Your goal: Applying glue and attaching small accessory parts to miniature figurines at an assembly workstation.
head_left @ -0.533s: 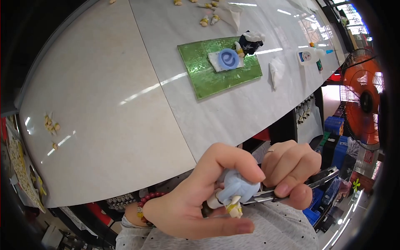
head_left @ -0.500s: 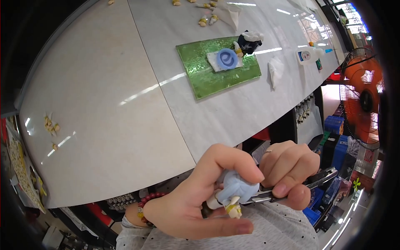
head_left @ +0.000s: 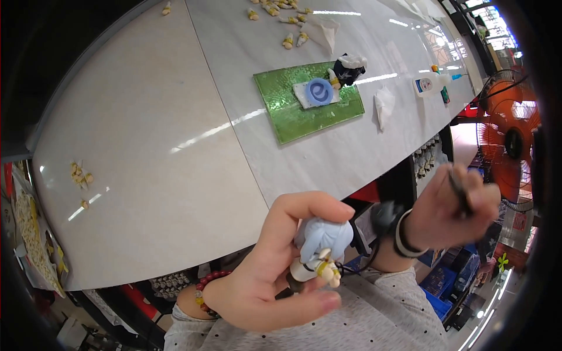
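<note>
Beside the pale table [head_left: 140, 216], my left grip [head_left: 252, 292] pinches a pale-blue-topped figurine [head_left: 324, 238] before the grey shirt [head_left: 374, 316]; I'd hold its body firmly, sparing the yellow-banded piece [head_left: 329, 272]. My right grip [head_left: 453, 202], well apart, clasps a blurred dark tool [head_left: 461, 192].

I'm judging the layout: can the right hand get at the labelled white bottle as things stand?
Probably yes, with a stretch: nothing visible blocks the way to the bottle, though the right hand holds a dark, blurred tool.
</note>
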Demonstrator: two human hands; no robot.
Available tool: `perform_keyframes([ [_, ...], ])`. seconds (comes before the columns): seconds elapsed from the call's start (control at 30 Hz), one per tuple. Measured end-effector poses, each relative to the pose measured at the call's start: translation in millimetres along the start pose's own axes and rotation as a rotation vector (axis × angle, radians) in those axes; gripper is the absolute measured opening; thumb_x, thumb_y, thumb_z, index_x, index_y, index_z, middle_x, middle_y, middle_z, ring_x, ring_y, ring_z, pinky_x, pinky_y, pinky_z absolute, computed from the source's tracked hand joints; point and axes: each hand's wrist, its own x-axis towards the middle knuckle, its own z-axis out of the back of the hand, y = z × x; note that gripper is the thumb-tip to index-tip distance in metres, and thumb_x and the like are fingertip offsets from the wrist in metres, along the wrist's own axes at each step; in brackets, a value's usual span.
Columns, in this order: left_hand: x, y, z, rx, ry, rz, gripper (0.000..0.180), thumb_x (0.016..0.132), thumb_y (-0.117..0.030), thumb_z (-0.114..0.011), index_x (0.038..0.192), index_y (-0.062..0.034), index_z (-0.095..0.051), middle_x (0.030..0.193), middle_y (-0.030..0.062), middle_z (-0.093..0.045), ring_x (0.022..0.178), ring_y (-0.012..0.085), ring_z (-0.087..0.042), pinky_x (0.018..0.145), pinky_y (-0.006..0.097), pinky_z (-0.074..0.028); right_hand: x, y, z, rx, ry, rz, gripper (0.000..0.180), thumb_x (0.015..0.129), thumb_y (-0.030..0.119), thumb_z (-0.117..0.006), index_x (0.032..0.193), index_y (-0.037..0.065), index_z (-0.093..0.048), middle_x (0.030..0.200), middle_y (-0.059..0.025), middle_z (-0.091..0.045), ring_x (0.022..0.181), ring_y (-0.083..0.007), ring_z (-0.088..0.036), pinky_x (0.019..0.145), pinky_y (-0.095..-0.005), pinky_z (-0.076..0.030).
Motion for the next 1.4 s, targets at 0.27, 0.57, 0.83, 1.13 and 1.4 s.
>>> perform_keyframes([
  [0.27, -4.1, -7.5, -16.0, -0.136, -0.252, 0.074, 0.073, 0.065, 0.008, -0.048, 0.13, -0.0055, -0.018, 0.108, 0.0294, -0.041, 0.056, 0.0099, -0.044, 0.054, 0.022, -0.039, 46.4, -52.9, 24.6, -1.321, 0.44, -0.236, 0.032, 0.07, -0.008, -0.052, 0.099, 0.004, -0.056, 0.085, -0.0112, -0.05, 0.069, -0.0227, -0.05, 0.064, -0.0306, -0.042],
  [0.57, -10.3, -0.9, -8.0, 0.052, -0.052, -0.169, 0.065, 0.072, 0.011, -0.043, 0.129, -0.0048, -0.016, 0.124, 0.0264, -0.03, 0.081, 0.0121, -0.04, 0.07, 0.024, -0.036, 8.8, -8.0, -10.0, -0.74, 0.171, -0.075, 0.02, 0.064, -0.005, -0.051, 0.082, -0.002, -0.06, 0.083, -0.0104, -0.052, 0.061, -0.0116, -0.043, 0.053, -0.0219, -0.032],
  [0.83, -4.0, -3.8, -8.9, 0.345, 0.1, -0.198, 0.078, 0.078, 0.004, -0.046, 0.134, 0.0025, 0.008, 0.128, 0.0137, -0.023, 0.114, 0.0156, -0.031, 0.095, 0.03, -0.022, -25.5, -2.2, -56.5, 0.185, 0.481, -0.664, 0.021, 0.07, 0.009, -0.069, 0.083, 0.001, -0.056, 0.091, -0.0088, -0.05, 0.078, -0.0168, -0.05, 0.068, -0.0273, -0.04],
  [1.13, -46.6, -77.5, -61.0, 1.134, -0.628, -0.134, 0.04, 0.065, -0.004, -0.068, 0.103, 0.0019, -0.057, 0.094, 0.0109, -0.055, 0.063, 0.0107, -0.046, 0.052, 0.019, -0.037, -32.6, 10.5, -32.1, 0.472, 0.17, -0.898, 0.045, 0.067, 0.037, -0.074, 0.08, -0.004, -0.06, 0.077, -0.0096, -0.056, 0.069, -0.0167, -0.052, 0.059, -0.0269, -0.039],
  [1.4, 38.9, -185.9, -31.3, 2.279, -0.473, -0.275, 0.013, 0.078, 0.002, -0.047, 0.087, 0.0031, -0.056, 0.069, 0.0079, -0.055, 0.059, 0.013, -0.049, 0.055, 0.023, -0.038, -47.3, 19.5, 0.4, 0.629, 0.082, -0.923, 0.018, 0.075, 0.01, -0.063, 0.083, -0.002, -0.053, 0.082, -0.0095, -0.054, 0.071, -0.0123, -0.053, 0.061, -0.0245, -0.042],
])
